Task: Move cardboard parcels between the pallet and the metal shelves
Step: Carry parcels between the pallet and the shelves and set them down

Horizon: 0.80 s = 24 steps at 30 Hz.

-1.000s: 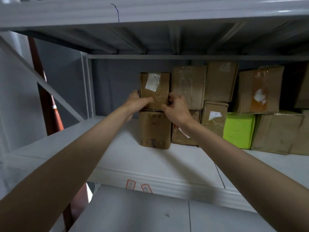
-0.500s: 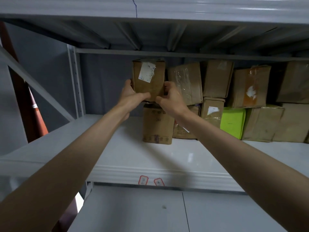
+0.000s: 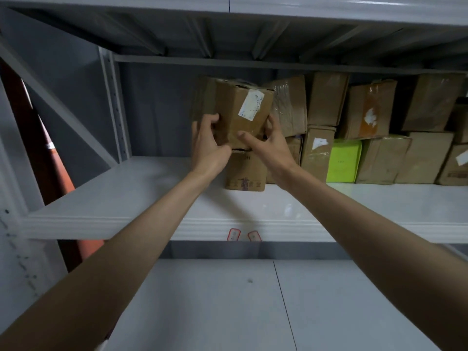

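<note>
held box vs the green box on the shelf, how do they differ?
The held box is brown cardboard with a white label; the green box is bright lime. The held box is tilted, gripped by the left hand and right hand; the green box stands on the shelf, untouched.

The parcel (image 3: 235, 115) was matt brown cardboard with a white paper label (image 3: 251, 105); its neighbour (image 3: 288, 105) wore glossy clear tape; the shelf (image 3: 141, 196) was smooth, faintly shiny grey-painted metal

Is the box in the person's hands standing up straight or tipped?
Tipped. The held box leans, its white label slanted and one corner turned toward the camera, gripped by the left hand and right hand.
</note>
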Each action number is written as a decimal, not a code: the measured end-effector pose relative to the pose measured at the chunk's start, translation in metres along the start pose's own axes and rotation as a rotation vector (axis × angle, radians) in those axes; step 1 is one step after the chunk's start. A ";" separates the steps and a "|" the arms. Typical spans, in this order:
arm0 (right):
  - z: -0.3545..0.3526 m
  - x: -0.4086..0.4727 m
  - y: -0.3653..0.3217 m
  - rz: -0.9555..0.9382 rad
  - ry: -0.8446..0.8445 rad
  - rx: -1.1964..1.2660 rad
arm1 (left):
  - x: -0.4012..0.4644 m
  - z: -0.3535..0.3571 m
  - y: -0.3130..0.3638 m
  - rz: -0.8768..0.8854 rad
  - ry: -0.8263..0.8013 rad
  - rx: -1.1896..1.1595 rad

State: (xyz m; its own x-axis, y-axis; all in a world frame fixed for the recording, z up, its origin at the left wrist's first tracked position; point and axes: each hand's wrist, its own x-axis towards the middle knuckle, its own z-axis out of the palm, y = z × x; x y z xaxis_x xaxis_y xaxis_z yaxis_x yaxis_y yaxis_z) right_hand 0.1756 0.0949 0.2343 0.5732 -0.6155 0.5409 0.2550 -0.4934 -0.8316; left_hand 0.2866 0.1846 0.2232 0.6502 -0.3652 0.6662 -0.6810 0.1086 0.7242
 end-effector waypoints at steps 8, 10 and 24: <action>-0.018 -0.043 -0.012 0.067 0.054 0.003 | -0.063 -0.003 0.028 0.114 -0.037 0.019; -0.026 -0.051 -0.017 0.084 0.076 0.007 | -0.077 -0.003 0.037 0.141 -0.033 0.023; -0.210 -0.151 -0.035 0.074 0.314 -0.010 | -0.173 0.113 0.155 0.188 -0.117 -0.154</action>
State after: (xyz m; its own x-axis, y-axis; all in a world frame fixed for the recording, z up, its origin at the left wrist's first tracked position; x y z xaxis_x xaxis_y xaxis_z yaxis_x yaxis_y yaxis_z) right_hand -0.0837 0.0761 0.2080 0.3210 -0.8087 0.4928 0.2127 -0.4455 -0.8696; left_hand 0.0304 0.1603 0.2000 0.4680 -0.4286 0.7728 -0.7207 0.3209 0.6145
